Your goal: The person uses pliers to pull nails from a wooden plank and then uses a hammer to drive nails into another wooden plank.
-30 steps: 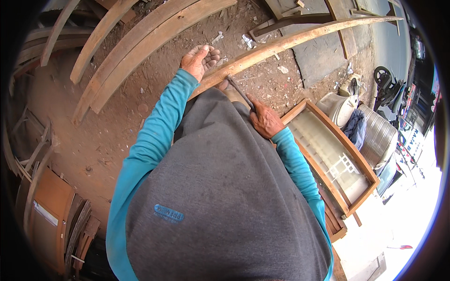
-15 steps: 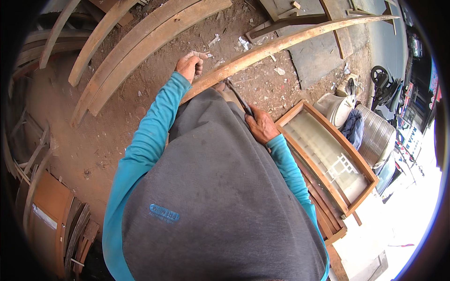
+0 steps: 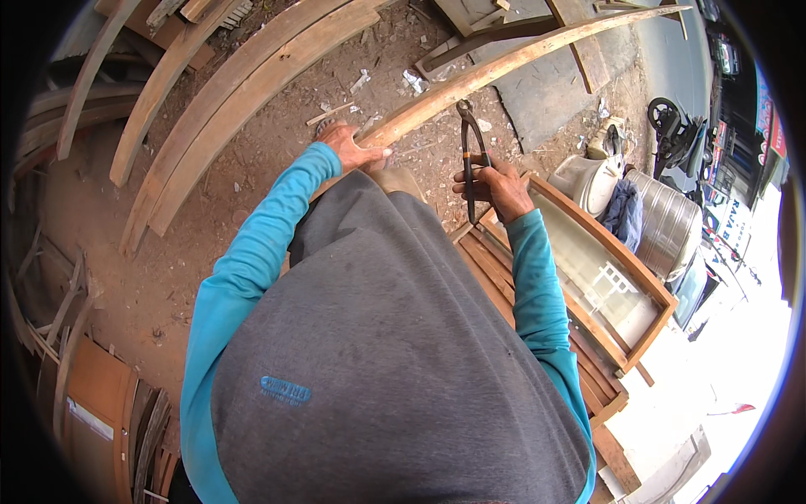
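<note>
A long wooden beam (image 3: 470,80) slants from my lap up to the far right. My left hand (image 3: 346,147) grips its near end, with the thumb laid across the wood. In my right hand (image 3: 502,189) is a pair of dark pincers (image 3: 466,139), held upright just to the right of the beam and apart from it. The pincers' handles are spread, and my fingers wrap partly around them. Whether the jaws touch each other is too small to tell.
Curved wooden planks (image 3: 243,92) lie at the far left. A wood-framed glass panel (image 3: 604,277) leans on slatted wood at my right, near a metal drum (image 3: 667,223) and a white bucket (image 3: 592,181). A brown panel (image 3: 96,412) stands at the near left. Scraps litter the dirt floor (image 3: 218,185).
My left hand has come down from above the beam onto its end. My right hand has lifted the pincers away from the beam's near end, and their handles now stand apart.
</note>
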{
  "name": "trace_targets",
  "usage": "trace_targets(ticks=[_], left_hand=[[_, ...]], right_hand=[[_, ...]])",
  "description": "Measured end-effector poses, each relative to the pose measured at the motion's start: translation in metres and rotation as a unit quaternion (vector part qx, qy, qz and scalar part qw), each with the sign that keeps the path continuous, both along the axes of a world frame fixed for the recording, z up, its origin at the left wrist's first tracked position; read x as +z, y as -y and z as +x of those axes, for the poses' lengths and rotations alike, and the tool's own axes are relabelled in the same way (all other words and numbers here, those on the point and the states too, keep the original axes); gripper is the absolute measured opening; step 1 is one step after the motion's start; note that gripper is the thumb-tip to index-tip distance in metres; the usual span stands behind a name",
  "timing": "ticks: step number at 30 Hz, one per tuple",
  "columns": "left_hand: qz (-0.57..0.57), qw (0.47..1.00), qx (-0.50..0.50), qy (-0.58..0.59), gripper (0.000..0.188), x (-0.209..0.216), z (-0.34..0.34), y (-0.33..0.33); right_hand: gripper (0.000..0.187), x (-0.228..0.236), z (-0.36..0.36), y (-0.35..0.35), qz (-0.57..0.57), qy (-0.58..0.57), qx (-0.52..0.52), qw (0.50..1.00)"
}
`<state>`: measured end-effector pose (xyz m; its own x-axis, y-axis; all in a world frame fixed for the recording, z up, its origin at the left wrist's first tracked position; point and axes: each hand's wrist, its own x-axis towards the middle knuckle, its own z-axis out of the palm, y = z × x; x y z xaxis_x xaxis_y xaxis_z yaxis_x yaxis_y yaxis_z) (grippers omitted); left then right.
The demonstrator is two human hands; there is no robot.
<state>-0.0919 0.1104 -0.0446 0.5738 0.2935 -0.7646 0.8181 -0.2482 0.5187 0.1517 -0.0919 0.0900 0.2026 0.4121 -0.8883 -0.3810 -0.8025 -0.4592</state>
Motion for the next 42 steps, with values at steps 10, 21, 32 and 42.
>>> trace_targets(ticks=[10,21,32,42], left_hand=[[0.148,0.987,0.043,0.04,0.101,0.009,0.003,0.034],[0.121,0.991,0.048,0.025,0.101,0.002,0.007,0.031],[0.124,0.956,0.191,0.183,0.069,0.006,0.027,0.001],[-0.267,0.844,0.393,0.249,0.032,0.035,0.107,0.027]], right_hand=[[0.049,0.022,0.056,-0.026,-0.045,-0.074,0.108,0.99],[0.036,-0.009,0.015,-0.011,-0.019,-0.238,-0.153,0.959],[0.038,-0.038,-0.06,0.002,0.055,0.137,0.059,0.987],[0.059,0.006,-0.002,0.025,0.137,0.281,0.332,0.89]])
